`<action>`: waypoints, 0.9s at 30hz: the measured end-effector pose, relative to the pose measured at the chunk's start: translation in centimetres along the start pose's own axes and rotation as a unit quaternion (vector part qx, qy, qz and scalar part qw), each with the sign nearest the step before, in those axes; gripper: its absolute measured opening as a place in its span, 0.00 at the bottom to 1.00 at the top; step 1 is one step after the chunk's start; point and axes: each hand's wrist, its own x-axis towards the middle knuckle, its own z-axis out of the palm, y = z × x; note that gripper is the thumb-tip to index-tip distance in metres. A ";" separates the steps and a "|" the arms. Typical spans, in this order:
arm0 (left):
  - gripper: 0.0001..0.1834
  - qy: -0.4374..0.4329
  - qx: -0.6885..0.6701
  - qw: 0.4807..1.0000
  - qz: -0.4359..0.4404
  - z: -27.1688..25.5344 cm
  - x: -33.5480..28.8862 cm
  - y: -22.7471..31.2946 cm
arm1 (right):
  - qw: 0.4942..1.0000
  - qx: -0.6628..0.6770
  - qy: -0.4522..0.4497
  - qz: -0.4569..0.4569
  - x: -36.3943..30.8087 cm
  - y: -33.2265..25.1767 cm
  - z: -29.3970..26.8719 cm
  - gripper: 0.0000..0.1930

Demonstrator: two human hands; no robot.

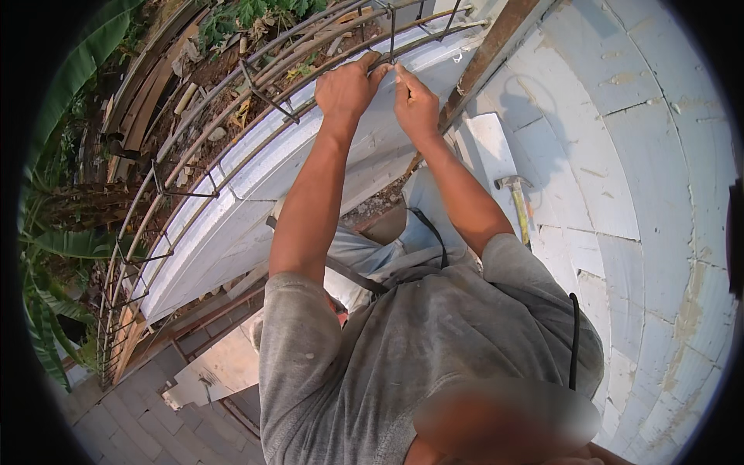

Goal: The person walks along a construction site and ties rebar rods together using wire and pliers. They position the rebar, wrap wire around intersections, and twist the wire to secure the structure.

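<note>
While the left hand [341,91] grips a slender brown steel bar [440,37] at twelve o'clock, the right hand [416,106] pinches alongside, contents unclear.

Left grip [342,88] and right grip [416,105] reach rebar [392,31]; hammer [520,208] lies apart.

Steel rod cage [271,103]: long, thin, brownish rods, bare, joined by darker bent crosspieces at intervals. Runs lengthwise along top of white block wall [256,186].
</note>
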 end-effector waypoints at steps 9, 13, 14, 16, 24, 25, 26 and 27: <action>0.20 0.023 -0.034 0.999 0.007 0.5 -0.1 -2.0 | 0.995 -0.047 -0.074 0.039 2.1 -3.5 -0.1 0.16; 0.16 0.050 -0.068 0.996 0.031 1.7 0.2 -1.3 | 0.984 -0.098 -0.085 0.126 3.2 -2.8 -0.4 0.19; 0.16 0.052 -0.060 0.996 0.034 1.9 0.3 -0.9 | 0.983 -0.088 -0.083 0.139 3.1 -1.8 -0.6 0.20; 0.16 0.066 -0.073 0.994 0.038 2.7 0.2 -1.0 | 0.985 -0.118 -0.058 0.115 3.0 -1.2 -0.4 0.24; 0.19 0.018 -0.084 0.994 0.068 0.9 -0.6 -2.1 | 0.782 0.376 -0.138 0.478 5.3 0.7 -0.3 0.12; 0.19 0.009 -0.088 0.993 0.073 0.4 -0.7 -1.9 | 0.745 0.411 -0.153 0.502 5.7 0.8 -0.5 0.12; 0.21 0.002 -0.094 0.994 0.064 0.0 -0.8 -1.6 | 0.688 0.452 -0.169 0.542 6.1 1.0 -0.8 0.15; 0.22 -0.002 -0.099 0.993 0.057 -0.5 -0.7 -1.3 | 0.645 0.499 -0.177 0.551 6.4 2.3 -0.8 0.15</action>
